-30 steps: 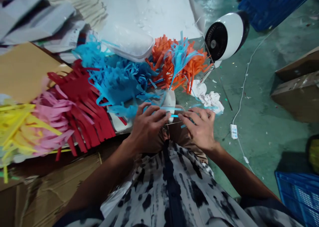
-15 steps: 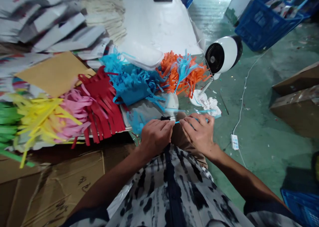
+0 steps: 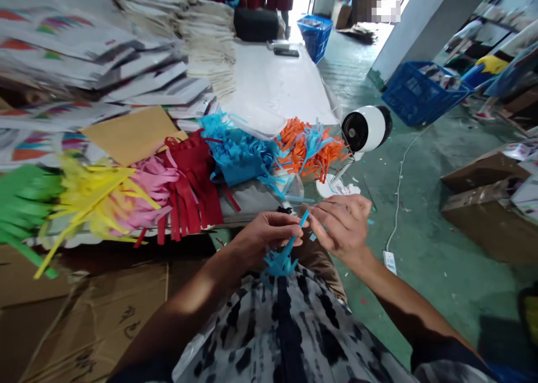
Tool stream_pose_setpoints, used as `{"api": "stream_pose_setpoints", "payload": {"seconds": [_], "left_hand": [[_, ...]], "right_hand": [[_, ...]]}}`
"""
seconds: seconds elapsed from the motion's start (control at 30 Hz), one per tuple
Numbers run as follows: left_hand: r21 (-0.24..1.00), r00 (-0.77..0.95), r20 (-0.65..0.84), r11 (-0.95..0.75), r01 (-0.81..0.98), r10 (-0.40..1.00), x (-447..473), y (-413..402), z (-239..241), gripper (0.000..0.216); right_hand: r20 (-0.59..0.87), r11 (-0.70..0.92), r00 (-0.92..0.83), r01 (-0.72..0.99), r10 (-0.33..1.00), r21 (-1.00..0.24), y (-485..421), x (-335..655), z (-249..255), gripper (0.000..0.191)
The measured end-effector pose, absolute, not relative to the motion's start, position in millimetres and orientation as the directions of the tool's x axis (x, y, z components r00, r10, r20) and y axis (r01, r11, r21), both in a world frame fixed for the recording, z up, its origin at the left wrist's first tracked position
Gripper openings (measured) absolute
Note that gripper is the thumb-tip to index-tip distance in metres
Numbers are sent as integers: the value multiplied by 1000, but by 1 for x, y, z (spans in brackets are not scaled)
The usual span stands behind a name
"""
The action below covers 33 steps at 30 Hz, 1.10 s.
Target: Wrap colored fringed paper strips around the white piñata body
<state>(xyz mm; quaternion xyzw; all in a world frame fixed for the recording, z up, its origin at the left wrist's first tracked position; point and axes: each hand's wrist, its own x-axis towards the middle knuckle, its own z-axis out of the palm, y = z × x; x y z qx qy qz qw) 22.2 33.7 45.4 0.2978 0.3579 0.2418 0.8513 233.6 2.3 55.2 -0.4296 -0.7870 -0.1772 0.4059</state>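
Note:
My left hand [image 3: 269, 234] pinches a blue paper tassel [image 3: 281, 262] between thumb and fingers. Its fringe hangs below the hand, and a narrow blue strip stands up past the fingertips. Close on the right, my right hand [image 3: 342, 220] has its fingers curled, the fingertips by the strip's upper end. Whether they grip anything is hidden. On the table edge ahead lie a blue fringed bundle [image 3: 241, 156] and an orange fringed bundle [image 3: 309, 142] with light blue strips on it.
Red [image 3: 195, 178], pink [image 3: 151, 184], yellow [image 3: 94, 195] and green fringed bundles [image 3: 27, 201] line the table edge. Printed packets [image 3: 84, 41] are stacked behind. A white fan [image 3: 370, 128] stands to the right, near a power strip [image 3: 389, 262] and cardboard boxes [image 3: 483, 220].
The blue strip was stretched level between both hands; now it points upward from my left hand with the fringe below. My right hand has shifted slightly right, and the view has tilted up.

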Motion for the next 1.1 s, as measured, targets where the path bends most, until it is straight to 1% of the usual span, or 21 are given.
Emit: {"api": "stream_pose_setpoints", "payload": {"seconds": [0.03,0.07,0.13,0.17,0.2,0.23,0.3,0.37,0.43,0.47,0.57,0.63,0.7,0.73,0.8,0.87,0.97,1.03,1.1], "left_hand": [[689,623,-452,693,-210,638,23,33,46,39],[710,614,-434,670,-217,659,23,32,47,37],[782,575,-373,580,-228,728,25,35,50,33],[830,539,-324,507,-233,778,26,37,50,31],[878,493,-263,418,-235,829,28,40,50,28],[915,445,-195,326,-239,874,29,44,50,26],[945,375,-96,203,-257,922,32,50,48,24],[938,379,-95,210,-274,921,33,55,45,24],[930,373,-112,229,-287,921,32,57,43,23],[933,345,-97,206,-296,934,30,57,42,22],[933,210,-16,90,-349,978,22,58,43,18],[907,147,-22,81,-412,989,16,61,45,22],[864,148,-57,123,-488,987,10,64,47,28],[843,166,-69,147,-518,984,8,65,47,30],[829,209,-76,178,-530,975,7,66,48,30],[875,216,-65,159,-458,974,9,64,48,28],[966,240,-30,90,-243,970,15,59,48,24],[991,276,10,28,-133,961,18,55,48,21],[997,294,57,-37,-72,954,20,54,48,19]], "right_hand": [[771,560,-212,800,600,-216,3,229,56,5],[723,533,-111,752,682,-387,3,223,56,4],[545,418,70,564,835,-712,7,211,55,9],[441,342,137,446,887,-827,9,206,55,11],[348,274,186,336,919,-901,12,201,54,13],[279,224,217,246,935,-943,16,197,54,15],[222,189,236,154,946,-970,23,191,56,19],[239,206,202,170,950,-964,28,189,59,22],[272,238,133,225,953,-945,30,188,62,20],[280,249,96,251,955,-935,28,188,62,20],[266,264,-43,345,963,-901,19,190,53,24],[237,284,-161,419,958,-862,11,194,43,29],[219,323,-261,484,940,-813,5,201,32,37],[218,343,-289,515,932,-785,4,206,29,38],[240,363,-280,582,929,-728,5,215,27,31],[274,339,-201,618,941,-709,9,221,33,26],[309,290,-62,555,949,-780,18,220,51,26],[330,305,-37,490,943,-817,24,214,62,24],[352,329,-38,462,935,-824,32,207,68,18]]}}
